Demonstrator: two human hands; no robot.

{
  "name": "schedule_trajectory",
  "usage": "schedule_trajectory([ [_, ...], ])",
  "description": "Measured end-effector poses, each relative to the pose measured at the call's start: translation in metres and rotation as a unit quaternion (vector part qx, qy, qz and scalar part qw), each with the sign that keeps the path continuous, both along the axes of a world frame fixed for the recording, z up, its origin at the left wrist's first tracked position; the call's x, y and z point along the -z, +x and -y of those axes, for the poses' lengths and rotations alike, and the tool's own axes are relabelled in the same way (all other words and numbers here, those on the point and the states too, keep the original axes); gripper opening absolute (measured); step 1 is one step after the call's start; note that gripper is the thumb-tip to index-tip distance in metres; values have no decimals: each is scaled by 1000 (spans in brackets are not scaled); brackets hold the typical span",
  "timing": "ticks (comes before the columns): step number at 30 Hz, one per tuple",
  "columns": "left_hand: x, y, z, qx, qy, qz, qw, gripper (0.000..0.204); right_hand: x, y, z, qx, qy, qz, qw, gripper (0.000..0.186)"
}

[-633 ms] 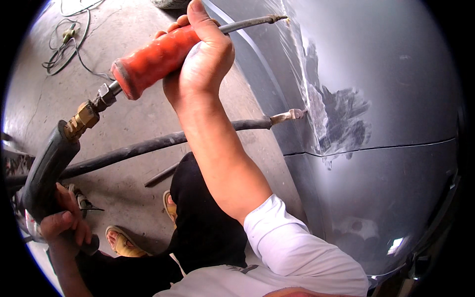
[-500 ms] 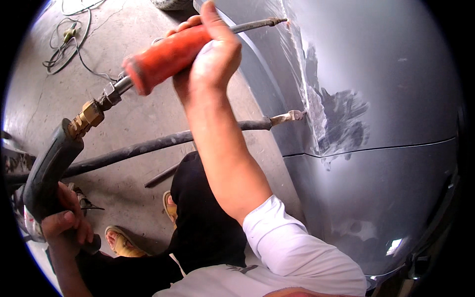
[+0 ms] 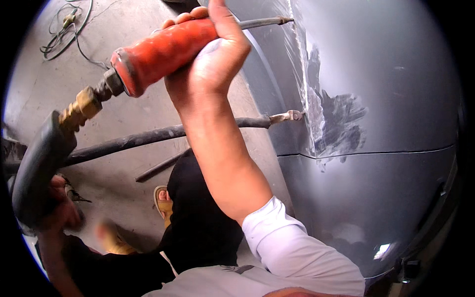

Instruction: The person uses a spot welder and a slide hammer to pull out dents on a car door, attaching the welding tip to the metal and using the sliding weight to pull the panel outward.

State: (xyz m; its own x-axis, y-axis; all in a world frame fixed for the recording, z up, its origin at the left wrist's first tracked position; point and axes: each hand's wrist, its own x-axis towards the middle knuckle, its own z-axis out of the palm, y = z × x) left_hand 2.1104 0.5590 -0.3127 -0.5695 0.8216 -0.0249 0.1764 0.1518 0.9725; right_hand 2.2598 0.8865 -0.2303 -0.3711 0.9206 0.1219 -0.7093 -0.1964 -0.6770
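My right hand (image 3: pixel 210 64) is wrapped around the red sliding weight (image 3: pixel 166 54) of a slide-hammer dent puller. Its thin metal rod (image 3: pixel 264 23) runs to the grey car panel (image 3: pixel 396 114), where the tip meets a scraped, bare-metal crease (image 3: pixel 300 59). The weight sits against a metal nut, followed by a brass fitting (image 3: pixel 89 102) and the black curved handle (image 3: pixel 37 168). My left hand (image 3: pixel 64 205), partly shadowed and blurred, is closed on this handle at the lower left. Its grip is partly hidden.
A thick black cable (image 3: pixel 143 138) crosses below my right forearm; its metal end clamp (image 3: pixel 287 116) touches the panel by the crease. A dark bar (image 3: pixel 161 167) lies on the concrete floor (image 3: pixel 123 119) near my sandalled feet. A thin cord (image 3: pixel 74 37) is coiled at the upper left.
The red weight has slid back along the rod with my right hand, closing the gap to the nut. The handle and my left hand have shifted left. The rod tip stays at the crease.
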Motion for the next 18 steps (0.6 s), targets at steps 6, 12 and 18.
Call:
schedule_trajectory([
  [6, 6, -13, 9, 72, 45, 77, 993, 42, -9, 2, -3, 0, 41, 11, 999, 35],
  [12, -2, 5, 2, 28, 29, 209, 977, 49, 3, -2, -3, 17, 28, 12, 999, 34],
  [18, -8, 9, 0, 19, 25, 217, 976, 48, 1, 1, -4, 13, 46, 8, 999, 33],
])
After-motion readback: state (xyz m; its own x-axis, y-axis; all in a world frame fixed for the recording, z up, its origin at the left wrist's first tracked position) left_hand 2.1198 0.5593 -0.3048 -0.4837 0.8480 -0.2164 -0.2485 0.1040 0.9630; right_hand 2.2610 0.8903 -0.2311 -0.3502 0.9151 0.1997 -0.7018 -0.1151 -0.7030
